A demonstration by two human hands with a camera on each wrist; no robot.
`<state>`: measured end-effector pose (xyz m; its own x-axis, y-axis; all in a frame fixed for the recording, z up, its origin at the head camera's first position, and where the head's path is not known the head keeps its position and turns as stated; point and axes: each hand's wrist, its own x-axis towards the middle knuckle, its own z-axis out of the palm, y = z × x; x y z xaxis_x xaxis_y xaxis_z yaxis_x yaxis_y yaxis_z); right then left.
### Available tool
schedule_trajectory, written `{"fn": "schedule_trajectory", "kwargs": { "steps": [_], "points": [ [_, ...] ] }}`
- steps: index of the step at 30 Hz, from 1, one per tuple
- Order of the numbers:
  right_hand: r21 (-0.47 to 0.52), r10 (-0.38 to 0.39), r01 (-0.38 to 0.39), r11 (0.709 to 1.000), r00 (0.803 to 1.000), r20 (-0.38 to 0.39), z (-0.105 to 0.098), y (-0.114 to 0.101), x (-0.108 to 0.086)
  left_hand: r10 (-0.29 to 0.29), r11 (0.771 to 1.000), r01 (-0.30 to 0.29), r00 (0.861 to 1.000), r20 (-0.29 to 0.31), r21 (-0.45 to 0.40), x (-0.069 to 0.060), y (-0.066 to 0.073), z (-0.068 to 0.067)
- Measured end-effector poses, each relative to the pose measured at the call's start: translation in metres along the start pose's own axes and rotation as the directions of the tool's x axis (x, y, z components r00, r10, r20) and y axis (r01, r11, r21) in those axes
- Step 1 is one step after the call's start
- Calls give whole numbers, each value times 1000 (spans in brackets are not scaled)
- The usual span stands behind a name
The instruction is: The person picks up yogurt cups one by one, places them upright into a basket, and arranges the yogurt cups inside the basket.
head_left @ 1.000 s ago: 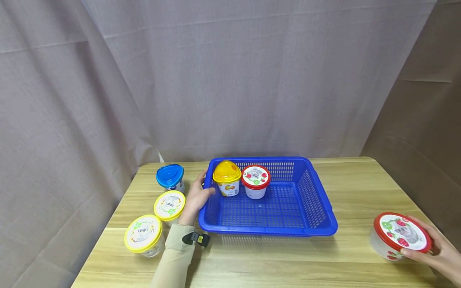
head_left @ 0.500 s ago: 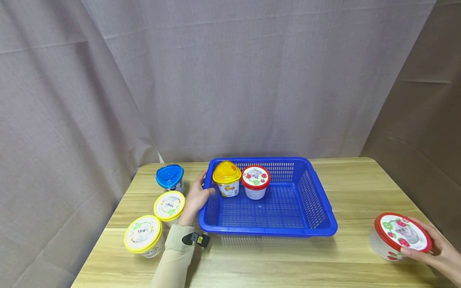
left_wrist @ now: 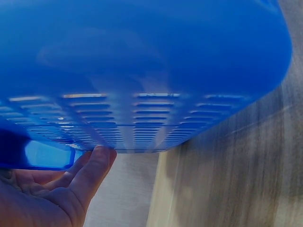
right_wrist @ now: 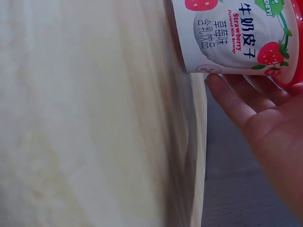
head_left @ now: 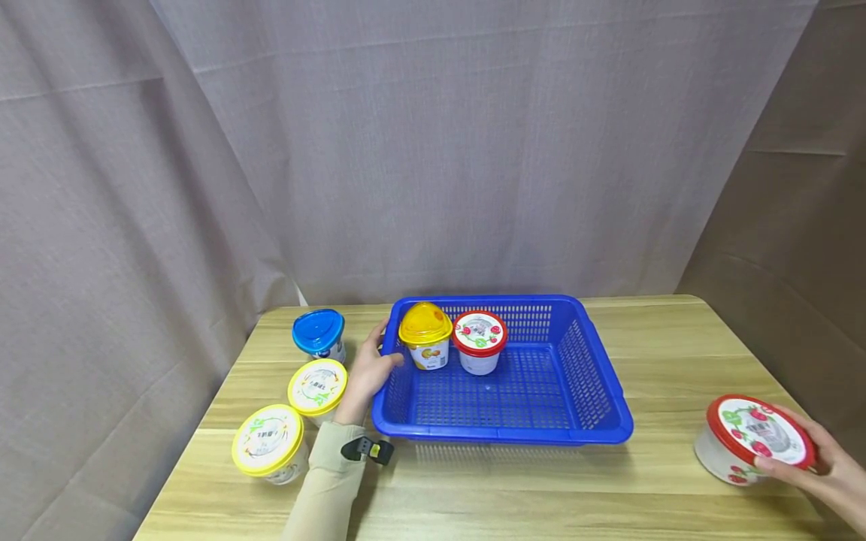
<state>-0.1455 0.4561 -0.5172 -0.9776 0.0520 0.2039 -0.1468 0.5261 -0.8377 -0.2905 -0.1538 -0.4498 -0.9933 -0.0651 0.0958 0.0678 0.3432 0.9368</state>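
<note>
My left hand (head_left: 368, 372) holds the left rim of a blue plastic basket (head_left: 501, 435), the thumb over the rim and the fingers outside. In the left wrist view the basket's slotted wall (left_wrist: 165, 56) fills the top. A yellow-lidded tub (head_left: 425, 323) and a smaller red-lidded strawberry tub (head_left: 479, 363) stand inside at the left. At the far right my right hand (head_left: 822, 469) grips a larger red-lidded strawberry tub (head_left: 720, 454), slightly tilted. Its printed strawberry label (right_wrist: 227, 35) shows in the right wrist view, close to the table edge.
Left of my left arm stand a blue-lidded tub (head_left: 318, 330) and two yellow-lidded tubs, one farther back (head_left: 316, 386) and one nearer (head_left: 267, 439). Grey curtain (head_left: 433, 165) hangs behind the wooden table (head_left: 514, 496).
The large strawberry tub in my right hand has risen a little and tilted slightly. My left hand and the basket stay where they were.
</note>
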Motion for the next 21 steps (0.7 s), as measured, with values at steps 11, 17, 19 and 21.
{"fn": "schedule_trajectory", "kwargs": {
  "steps": [11,17,19,21],
  "points": [
    [16,-55,55,998,998,-12,-7,-12,11,-6,1000,6,1000,-4,12,0,2,1],
    [28,-105,105,994,994,-15,-9,-23,21,-6,1000,6,1000,-7,20,1,1,1],
    [35,-129,130,991,991,-20,-11,-26,24,-6,1000,6,1000,-9,18,1,1,1],
    [46,-149,150,988,988,-32,-13,-29,27,-7,1000,7,1000,-7,17,0,1,1]
  ]
}}
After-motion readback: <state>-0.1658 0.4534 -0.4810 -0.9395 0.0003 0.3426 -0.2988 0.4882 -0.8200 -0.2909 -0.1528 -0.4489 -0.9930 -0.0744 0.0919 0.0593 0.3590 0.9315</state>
